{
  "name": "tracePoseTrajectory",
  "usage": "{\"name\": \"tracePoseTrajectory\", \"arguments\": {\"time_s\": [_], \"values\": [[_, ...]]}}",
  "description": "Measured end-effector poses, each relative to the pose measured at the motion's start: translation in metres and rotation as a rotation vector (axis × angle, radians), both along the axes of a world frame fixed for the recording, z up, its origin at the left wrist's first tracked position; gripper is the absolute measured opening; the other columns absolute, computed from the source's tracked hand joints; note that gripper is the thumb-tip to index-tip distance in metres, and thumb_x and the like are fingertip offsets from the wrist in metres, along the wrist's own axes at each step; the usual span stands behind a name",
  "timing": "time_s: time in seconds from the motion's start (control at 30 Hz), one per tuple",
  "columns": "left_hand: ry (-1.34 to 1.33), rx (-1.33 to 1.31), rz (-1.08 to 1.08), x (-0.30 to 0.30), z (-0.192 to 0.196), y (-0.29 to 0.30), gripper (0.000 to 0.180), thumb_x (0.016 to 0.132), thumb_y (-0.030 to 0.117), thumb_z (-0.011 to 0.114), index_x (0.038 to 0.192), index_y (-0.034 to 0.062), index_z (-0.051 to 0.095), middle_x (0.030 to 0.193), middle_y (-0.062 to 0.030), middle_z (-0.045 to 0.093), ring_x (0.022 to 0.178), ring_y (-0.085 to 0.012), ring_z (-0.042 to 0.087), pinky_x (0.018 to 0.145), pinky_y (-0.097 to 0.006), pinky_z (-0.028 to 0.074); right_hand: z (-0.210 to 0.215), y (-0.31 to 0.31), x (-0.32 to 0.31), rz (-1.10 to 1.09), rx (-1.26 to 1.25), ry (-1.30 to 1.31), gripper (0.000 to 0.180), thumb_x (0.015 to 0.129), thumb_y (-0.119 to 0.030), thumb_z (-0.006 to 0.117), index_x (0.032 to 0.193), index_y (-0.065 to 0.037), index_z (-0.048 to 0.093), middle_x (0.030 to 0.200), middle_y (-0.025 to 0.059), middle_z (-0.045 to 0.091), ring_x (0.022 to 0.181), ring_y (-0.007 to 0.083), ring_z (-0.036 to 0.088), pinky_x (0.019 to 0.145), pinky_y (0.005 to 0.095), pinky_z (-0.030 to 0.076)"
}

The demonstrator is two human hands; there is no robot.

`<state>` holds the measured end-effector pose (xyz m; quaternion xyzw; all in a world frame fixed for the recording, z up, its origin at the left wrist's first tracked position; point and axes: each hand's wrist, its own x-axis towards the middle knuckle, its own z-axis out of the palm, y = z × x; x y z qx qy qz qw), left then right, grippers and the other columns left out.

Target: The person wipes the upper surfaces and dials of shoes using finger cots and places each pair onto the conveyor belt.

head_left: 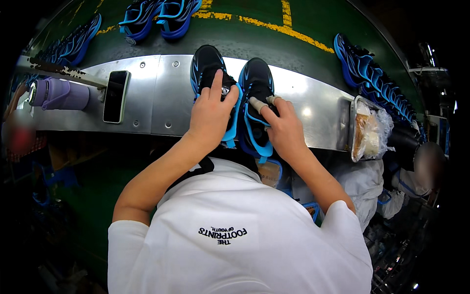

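Two black and blue shoes are lying side by side on a metal ledge (pixel 156 98), toes pointing away from the person; the left hand (pixel 210 115) is resting on top of the left shoe (pixel 208 66), fingers curled around its opening and the forefinger stretched up along the tongue, gripping it; the right hand (pixel 284 130) is pressing into the right shoe (pixel 257 81), with taped fingertips tucked at the collar, closed on its edge as far as the view is showing. Both heels are hanging over the near rim of the ledge, just above the person's white shirt (pixel 235 235).

A black phone (pixel 116 96) is lying flat on the ledge to the left, well apart from the shoes; a purple bottle (pixel 61 94) is lying on its side beyond it. A metal tray (pixel 353 130) holding something wrapped in clear plastic is sitting at the right end. Behind the ledge a green belt (pixel 254 36) with yellow lines is carrying more blue shoes: a pair (pixel 159 17) at the top and a row (pixel 372 73) on the right.
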<state>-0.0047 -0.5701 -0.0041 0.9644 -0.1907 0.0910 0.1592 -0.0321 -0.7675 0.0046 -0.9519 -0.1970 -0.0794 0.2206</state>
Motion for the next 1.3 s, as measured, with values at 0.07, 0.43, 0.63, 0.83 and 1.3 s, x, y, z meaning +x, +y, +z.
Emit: {"name": "tracePoseTrajectory", "arguments": {"time_s": [0.07, 0.43, 0.63, 0.83, 1.3], "values": [[0.089, -0.100, -0.069, -0.001, 0.008, 0.008, 0.069, 0.065, -0.004, 0.068, 0.129, 0.0154, 0.054, 0.148, -0.0213, 0.035, 0.102, -0.0373, 0.055, 0.087, -0.043, 0.051, 0.000, -0.002, 0.001, 0.080, -0.091, -0.077, 0.062, 0.069, 0.003, 0.065, 0.127, -0.018, 0.058, 0.113, 0.0137, 0.053, 0.098, 0.0312, 0.055, 0.073, 0.0380, 0.053], [0.226, -0.125, -0.179, 0.013, 0.013, 0.016, 0.023, 0.083, 0.011, 0.060, 0.104, 0.0090, 0.068, 0.131, -0.0107, 0.056, 0.108, -0.0341, 0.055, 0.095, -0.041, 0.045, 0.001, 0.009, 0.003, 0.172, -0.273, -0.060, 0.041, 0.075, -0.004, 0.062, 0.115, -0.014, 0.063, 0.117, 0.0164, 0.050, 0.103, 0.0319, 0.053, 0.072, 0.0355, 0.055], [-0.025, -0.142, -0.192, 0.019, 0.004, 0.017, 0.033, 0.080, 0.009, 0.064, 0.113, 0.0096, 0.060, 0.120, -0.0110, 0.060, 0.096, -0.0342, 0.056, 0.086, -0.041, 0.048, 0.000, 0.002, 0.012, 0.186, -0.160, 0.015, 0.040, 0.073, -0.017, 0.070, 0.112, -0.012, 0.063, 0.123, 0.0231, 0.051, 0.104, 0.0382, 0.053, 0.080, 0.0414, 0.052], [0.025, -0.199, -0.058, 0.020, 0.013, 0.014, 0.030, 0.079, 0.011, 0.068, 0.108, 0.0042, 0.065, 0.103, -0.0112, 0.060, 0.095, -0.0326, 0.058, 0.084, -0.040, 0.048, 0.041, -0.014, 0.025, 0.138, 0.173, 0.385, 0.045, 0.086, -0.025, 0.068, 0.128, -0.011, 0.058, 0.124, 0.0174, 0.057, 0.106, 0.0327, 0.057, 0.089, 0.0368, 0.049], [0.272, -0.386, -0.034, 0.028, 0.025, 0.014, 0.026, 0.075, 0.005, 0.070, 0.101, 0.0057, 0.067, 0.099, -0.0055, 0.056, 0.078, -0.0188, 0.058, 0.066, -0.028, 0.046, 0.028, -0.027, 0.027, 0.091, 0.359, 0.557, 0.038, 0.083, -0.011, 0.069, 0.121, -0.016, 0.067, 0.108, 0.0090, 0.054, 0.103, 0.0247, 0.055, 0.089, 0.0352, 0.047]]}}
